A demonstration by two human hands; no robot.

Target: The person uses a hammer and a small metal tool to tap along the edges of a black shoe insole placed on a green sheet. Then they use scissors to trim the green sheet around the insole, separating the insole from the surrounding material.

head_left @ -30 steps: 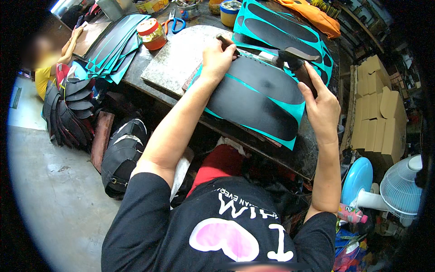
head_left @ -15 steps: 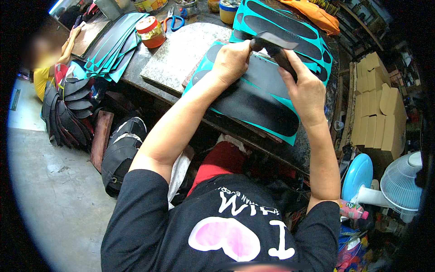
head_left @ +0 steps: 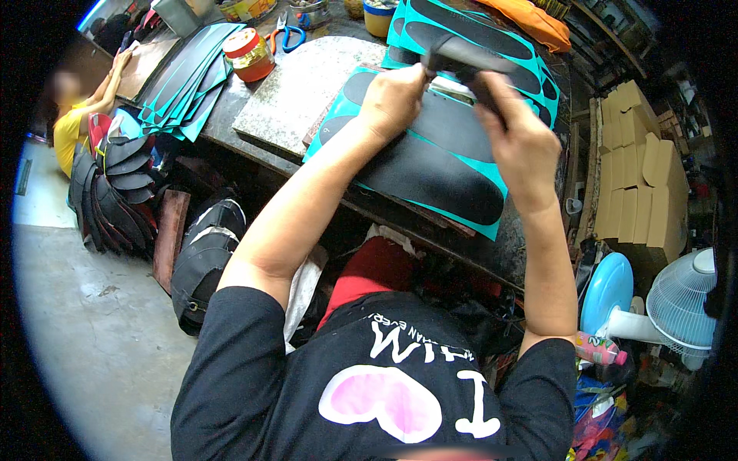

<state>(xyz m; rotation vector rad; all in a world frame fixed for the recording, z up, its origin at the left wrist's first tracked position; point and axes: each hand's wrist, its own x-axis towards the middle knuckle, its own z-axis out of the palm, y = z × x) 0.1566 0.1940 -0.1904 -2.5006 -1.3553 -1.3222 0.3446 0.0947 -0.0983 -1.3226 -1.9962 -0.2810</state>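
Left hand (head_left: 393,98) and right hand (head_left: 516,134) both closed on one black sole (head_left: 461,55), lifted just above the bench (head_left: 246,127). Sole bends between the two grips. Below them: teal sheet (head_left: 430,165) with black sole shapes, lying beside a grey slab (head_left: 304,84). Orange-lidded jar (head_left: 247,54) and scissors (head_left: 286,32) farther left on the bench.

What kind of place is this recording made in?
Probably a small shoemaking or insole workshop: teal sheets with black sole shapes cover the cluttered bench, cut black soles are stacked on the left, and flat cardboard boxes stand on the right.
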